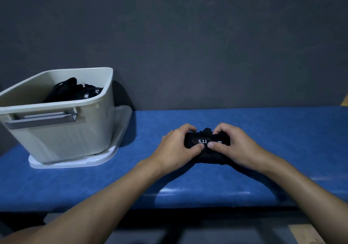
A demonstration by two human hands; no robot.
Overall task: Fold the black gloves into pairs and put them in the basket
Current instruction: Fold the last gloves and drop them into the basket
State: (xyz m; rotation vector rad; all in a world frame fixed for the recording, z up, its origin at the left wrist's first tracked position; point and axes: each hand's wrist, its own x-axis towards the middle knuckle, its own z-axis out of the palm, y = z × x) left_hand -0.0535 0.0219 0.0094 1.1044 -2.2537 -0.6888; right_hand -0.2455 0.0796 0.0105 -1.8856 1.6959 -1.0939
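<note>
A long blue padded surface runs along a dark grey wall. At its left end a pale beige plastic basket with a grey handle stands tilted on a white plastic lid. Folded black gloves already lie inside the basket, well apart from the work in hand. Near the middle of the surface, the left hand and the right hand both curl round a compact bundle of black gloves that rests on the padding. The fingers hook over the bundle's far edge, and the two thumbs press side by side on its top, just below a white "5.11" label. The step looks like the final tuck of a pair. To do it well, the thumbs should keep the roll pinned while the fingers draw the cuff tightly over it, so no loose glove fingers stick out at the back, where a dark tuft shows. Once it is snug, one hand gripping the whole bundle should be enough to carry it left and drop it over the basket's rim.
</note>
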